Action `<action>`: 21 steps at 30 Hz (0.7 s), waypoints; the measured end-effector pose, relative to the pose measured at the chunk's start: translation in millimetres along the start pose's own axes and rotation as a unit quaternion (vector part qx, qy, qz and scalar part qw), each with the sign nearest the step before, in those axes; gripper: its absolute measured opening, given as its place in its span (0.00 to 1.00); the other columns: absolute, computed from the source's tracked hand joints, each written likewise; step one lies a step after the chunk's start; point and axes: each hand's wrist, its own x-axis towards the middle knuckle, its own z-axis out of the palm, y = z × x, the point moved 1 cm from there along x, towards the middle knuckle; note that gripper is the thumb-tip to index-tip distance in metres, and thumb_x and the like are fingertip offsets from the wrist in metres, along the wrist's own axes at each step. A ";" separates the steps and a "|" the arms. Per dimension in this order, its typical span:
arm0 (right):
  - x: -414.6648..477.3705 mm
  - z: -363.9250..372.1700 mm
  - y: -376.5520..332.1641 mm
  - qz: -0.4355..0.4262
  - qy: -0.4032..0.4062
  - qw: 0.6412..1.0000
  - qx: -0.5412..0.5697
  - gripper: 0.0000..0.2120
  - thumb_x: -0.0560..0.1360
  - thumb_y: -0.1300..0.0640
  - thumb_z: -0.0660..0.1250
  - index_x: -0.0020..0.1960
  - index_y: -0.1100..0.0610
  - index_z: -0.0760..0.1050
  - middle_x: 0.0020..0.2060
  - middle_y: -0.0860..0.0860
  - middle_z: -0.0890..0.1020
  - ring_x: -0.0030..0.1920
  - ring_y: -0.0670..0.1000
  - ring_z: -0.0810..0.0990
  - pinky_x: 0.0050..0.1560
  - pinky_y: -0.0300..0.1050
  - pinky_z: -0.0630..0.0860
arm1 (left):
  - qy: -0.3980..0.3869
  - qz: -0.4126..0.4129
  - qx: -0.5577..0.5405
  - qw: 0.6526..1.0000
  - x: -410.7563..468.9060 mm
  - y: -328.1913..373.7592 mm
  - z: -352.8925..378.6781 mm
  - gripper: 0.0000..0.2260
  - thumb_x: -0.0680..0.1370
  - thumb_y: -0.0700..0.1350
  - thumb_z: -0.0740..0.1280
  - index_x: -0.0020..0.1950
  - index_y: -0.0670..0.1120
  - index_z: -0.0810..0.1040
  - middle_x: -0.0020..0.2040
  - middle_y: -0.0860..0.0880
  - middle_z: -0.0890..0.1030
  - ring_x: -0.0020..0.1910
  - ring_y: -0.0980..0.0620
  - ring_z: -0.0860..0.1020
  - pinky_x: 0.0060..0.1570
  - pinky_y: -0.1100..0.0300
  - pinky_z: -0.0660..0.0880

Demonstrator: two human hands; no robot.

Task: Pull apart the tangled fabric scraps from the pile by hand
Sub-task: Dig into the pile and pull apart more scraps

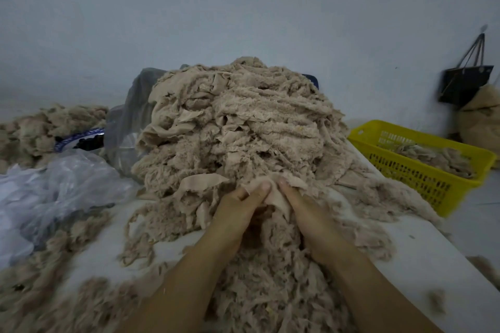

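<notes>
A large mound of tangled beige fleece and fabric scraps (238,127) is heaped on a white surface (422,249), directly ahead of the person and rising well above the hands. Both hands are placed at the near foot of the mound, side by side and almost touching. The left hand (238,208) is closed, with its thumb pressed down on a smooth pinkish-beige strip of fabric (273,194); the right hand (300,211) is closed on the same strip from the other side, its fingers buried in the loose fluff below. The strip is held between the two hands at the centre line, so neither hand is clearly nearer to it. Its visible length runs roughly from the mound down toward the person, and its far end appears to be caught under the overlying scraps. It is judged that the strip is to be freed by a pull toward the body, or by the hands being drawn apart sideways. Resistance from the weight of the mound above should be expected, and some of the heap may slide forward. A yellow perforated plastic basket (433,170) holding a few scraps stands to the right, and crumpled clear plastic sheeting (54,186) lies to the left.
</notes>
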 end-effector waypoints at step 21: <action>4.7 -4.3 0.9 -0.069 0.050 0.994 0.062 0.14 0.75 0.43 0.66 0.53 0.51 0.83 0.43 0.46 0.87 0.46 0.49 0.85 0.43 0.44 0.81 | -0.044 0.048 0.107 0.992 -3.7 7.3 -4.8 0.11 0.80 0.51 0.69 0.54 0.46 0.85 0.49 0.51 0.87 0.51 0.53 0.85 0.50 0.62 0.79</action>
